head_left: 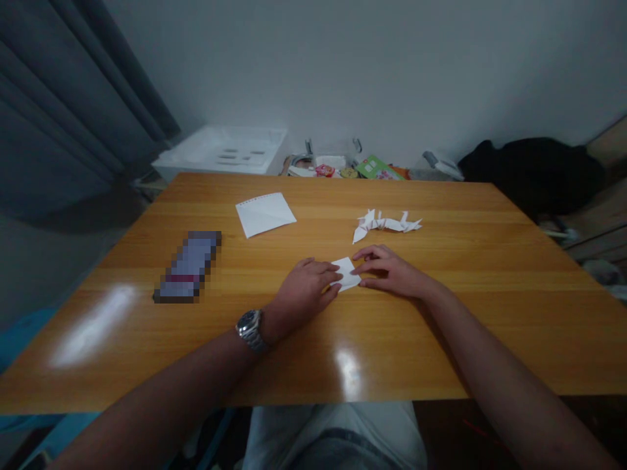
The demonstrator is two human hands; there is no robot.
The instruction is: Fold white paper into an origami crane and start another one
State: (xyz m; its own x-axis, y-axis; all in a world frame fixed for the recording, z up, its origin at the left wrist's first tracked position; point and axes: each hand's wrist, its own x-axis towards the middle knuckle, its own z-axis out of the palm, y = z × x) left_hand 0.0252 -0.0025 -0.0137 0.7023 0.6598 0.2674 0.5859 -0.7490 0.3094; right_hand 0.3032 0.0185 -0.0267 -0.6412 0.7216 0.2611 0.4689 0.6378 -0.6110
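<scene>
A small square of white folded paper (347, 275) lies on the wooden table (274, 254) in front of me. My left hand (306, 287), with a metal wristwatch on its wrist, rests on the paper's left side, fingers stretched over it. From the right, my right hand (385, 273) touches the paper's edge with its fingers apart. Behind the right hand sits a folded white paper figure (389, 224) with several points along it. Farther left lies a flat white sheet (266, 214) with a torn, perforated top edge.
A blurred-out phone (191, 267) lies on the left of the table. Beyond the far edge stand a white tray-like box (220, 153) and a green packet (377, 168) among small items. A black cloth-like heap (533, 170) is at the back right.
</scene>
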